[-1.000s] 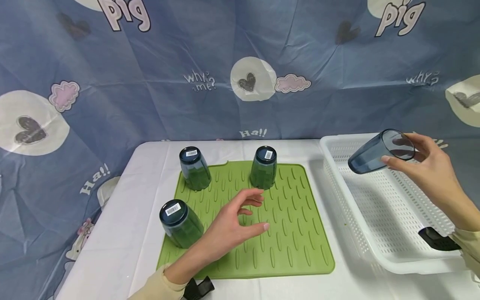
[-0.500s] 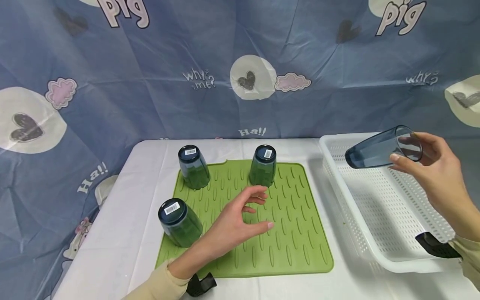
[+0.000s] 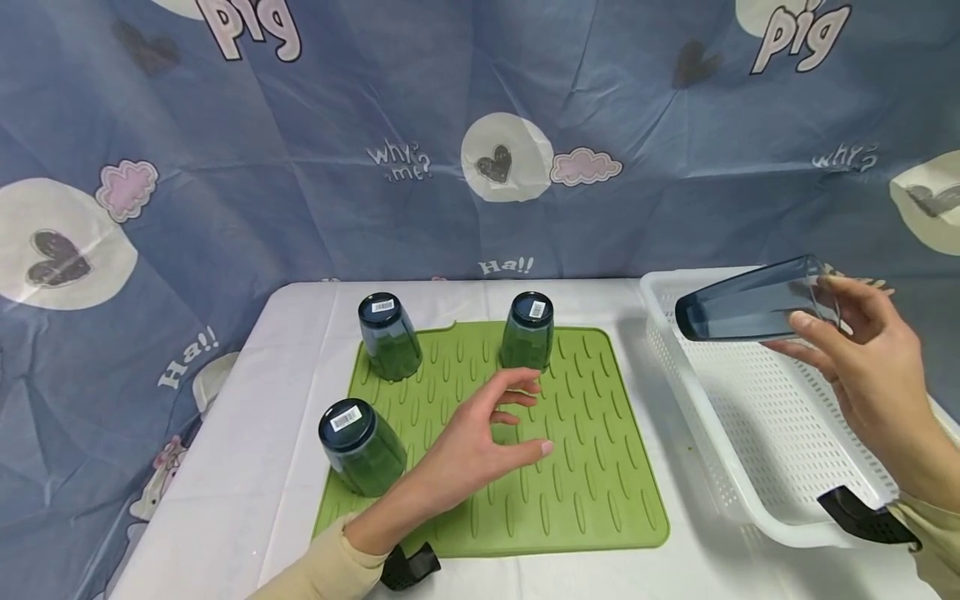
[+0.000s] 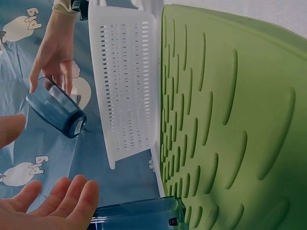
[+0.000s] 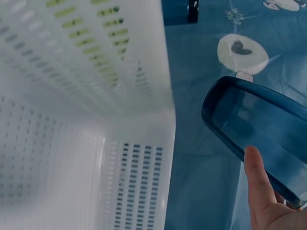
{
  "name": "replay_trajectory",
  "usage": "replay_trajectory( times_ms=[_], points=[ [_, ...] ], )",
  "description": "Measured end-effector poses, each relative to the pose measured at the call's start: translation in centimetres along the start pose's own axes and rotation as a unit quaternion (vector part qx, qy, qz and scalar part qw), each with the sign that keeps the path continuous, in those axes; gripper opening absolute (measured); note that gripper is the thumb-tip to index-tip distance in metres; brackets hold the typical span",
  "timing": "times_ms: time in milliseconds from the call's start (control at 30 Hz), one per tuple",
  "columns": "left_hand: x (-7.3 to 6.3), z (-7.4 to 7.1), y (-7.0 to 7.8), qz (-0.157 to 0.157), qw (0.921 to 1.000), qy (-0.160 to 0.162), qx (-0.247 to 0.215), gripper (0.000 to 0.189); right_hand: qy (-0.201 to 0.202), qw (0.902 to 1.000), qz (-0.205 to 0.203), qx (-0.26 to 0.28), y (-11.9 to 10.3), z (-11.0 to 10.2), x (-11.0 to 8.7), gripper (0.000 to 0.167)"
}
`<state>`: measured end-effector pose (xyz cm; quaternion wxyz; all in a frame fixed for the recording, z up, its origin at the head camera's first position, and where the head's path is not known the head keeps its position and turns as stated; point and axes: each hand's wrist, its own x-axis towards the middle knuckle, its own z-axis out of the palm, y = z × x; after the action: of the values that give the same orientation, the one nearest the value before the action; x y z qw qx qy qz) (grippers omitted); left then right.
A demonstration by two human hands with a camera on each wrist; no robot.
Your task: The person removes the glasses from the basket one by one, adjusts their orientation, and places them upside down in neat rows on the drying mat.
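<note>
Above the white basket (image 3: 720,425), my right hand (image 3: 873,358) grips a blue drinking glass (image 3: 750,302) near its rim. The glass lies almost level, its base pointing left; the right wrist view shows the thumb along the side of the glass (image 5: 268,124). Over the green mat (image 3: 585,467), my left hand (image 3: 472,450) hovers with fingers bent loosely and thumb apart, holding nothing. Just beyond its fingertips an upturned glass (image 3: 528,329) stands on the mat. Two more upturned glasses, one at the back left (image 3: 390,337) and one at the front left (image 3: 363,450), stand there too.
The mat lies on a white-covered table (image 3: 217,467), with the perforated basket to its right. Behind the table hangs a blue printed curtain (image 3: 337,125). The basket's raised rim lies below the held glass.
The glass in my right hand has turned from a slant to nearly level, its rim swinging away to the right. My left hand has shifted slightly right and away from me.
</note>
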<state>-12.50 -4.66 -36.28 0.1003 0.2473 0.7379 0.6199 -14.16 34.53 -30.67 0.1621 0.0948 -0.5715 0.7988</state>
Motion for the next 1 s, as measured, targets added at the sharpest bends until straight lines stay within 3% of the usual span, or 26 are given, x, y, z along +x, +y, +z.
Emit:
replay_trajectory(
  times_ms=[433, 767, 900, 1000],
  points=[
    [0.6, 0.8, 0.2, -0.004, 1.0, -0.003, -0.009, 0.065, -0.023, 0.9941, -0.001, 0.106, 0.0, 1.6, -0.9, 0.04],
    [1.1, 1.2, 0.2, -0.006, 0.9999, 0.0, -0.013, 0.066, -0.083, 0.9779, 0.008, 0.192, 0.2, 2.5, -1.5, 0.044],
    [1.2, 1.3, 0.2, -0.009, 0.9998, 0.001, -0.019, 0.067, -0.098, 0.9734, 0.009, 0.207, 0.3, 3.1, -1.7, 0.043],
    [1.4, 1.5, 0.2, -0.007, 0.9998, 0.002, -0.021, 0.067, -0.095, 0.9804, 0.006, 0.172, 0.3, 3.8, -2.0, 0.041]
  ],
)
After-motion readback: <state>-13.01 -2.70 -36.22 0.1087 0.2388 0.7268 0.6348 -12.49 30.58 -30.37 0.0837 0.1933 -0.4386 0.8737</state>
